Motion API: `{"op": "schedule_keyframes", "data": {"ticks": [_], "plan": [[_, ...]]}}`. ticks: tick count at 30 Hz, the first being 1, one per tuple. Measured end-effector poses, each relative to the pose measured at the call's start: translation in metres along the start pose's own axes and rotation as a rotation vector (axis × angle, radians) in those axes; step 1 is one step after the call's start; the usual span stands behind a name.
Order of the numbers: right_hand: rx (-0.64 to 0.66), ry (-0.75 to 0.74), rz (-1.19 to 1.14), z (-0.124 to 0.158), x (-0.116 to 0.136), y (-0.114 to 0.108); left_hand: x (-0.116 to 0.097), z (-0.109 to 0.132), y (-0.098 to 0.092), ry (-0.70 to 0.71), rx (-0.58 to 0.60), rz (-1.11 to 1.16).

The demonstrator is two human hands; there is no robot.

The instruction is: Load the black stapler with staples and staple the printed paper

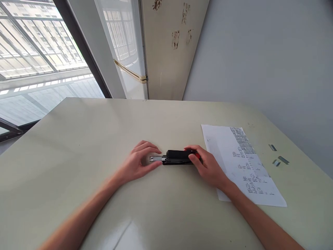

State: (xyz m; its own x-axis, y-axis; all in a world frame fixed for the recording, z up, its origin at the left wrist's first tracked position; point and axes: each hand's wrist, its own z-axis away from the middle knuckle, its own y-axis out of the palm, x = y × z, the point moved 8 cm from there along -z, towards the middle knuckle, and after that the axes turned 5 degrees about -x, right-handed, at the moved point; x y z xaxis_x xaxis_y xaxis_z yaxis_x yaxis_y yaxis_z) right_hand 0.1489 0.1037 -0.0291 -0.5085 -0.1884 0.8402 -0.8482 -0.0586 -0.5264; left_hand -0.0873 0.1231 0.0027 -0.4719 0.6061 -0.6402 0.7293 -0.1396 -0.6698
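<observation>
Stapler (178, 155) lies on the table (91, 139) between my hands, its metal tray (156, 158) jutting left. My right hand (206, 168) holds the opposite end; my left hand (137, 162) curves wide about the tray (whether it touches, I cannot tell). Steadying the body firmly and handling the metal straight, not sideways, should serve best.

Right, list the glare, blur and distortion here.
Head view: glare low on the table, overexposed window, reflections on the fridge. Head view again: left forearm slightly soft, stapler fairly clear, print on the paper illegible, edges look stretched.
</observation>
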Motion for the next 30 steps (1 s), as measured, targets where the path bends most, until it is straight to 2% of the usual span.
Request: {"op": "schedule_keyframes", "data": {"ticks": [2,6,12,16,20,25,30], "plan": [[0.042,-0.078,0.068,0.002,0.008,0.003,-0.007,0.002,0.006,0.088,0.042,-0.038],[0.031,-0.163,0.121,0.002,0.014,0.004,-0.009,0.003,0.006,0.125,0.018,-0.081],[0.013,-0.152,0.102,0.002,0.012,0.002,-0.016,0.005,0.004,0.142,0.022,-0.151],[0.006,-0.156,0.108,0.002,0.011,0.001,-0.022,0.007,0.010,0.225,0.088,-0.292],[0.007,-0.166,0.123,0.001,0.010,0.001,-0.022,0.007,0.008,0.278,0.064,-0.388],[0.004,-0.159,0.123,0.001,0.010,0.000,-0.018,0.007,0.001,0.238,0.042,-0.366],[0.015,-0.154,0.115,0.001,0.011,0.001,-0.021,0.007,0.002,0.248,0.098,-0.371]]}}
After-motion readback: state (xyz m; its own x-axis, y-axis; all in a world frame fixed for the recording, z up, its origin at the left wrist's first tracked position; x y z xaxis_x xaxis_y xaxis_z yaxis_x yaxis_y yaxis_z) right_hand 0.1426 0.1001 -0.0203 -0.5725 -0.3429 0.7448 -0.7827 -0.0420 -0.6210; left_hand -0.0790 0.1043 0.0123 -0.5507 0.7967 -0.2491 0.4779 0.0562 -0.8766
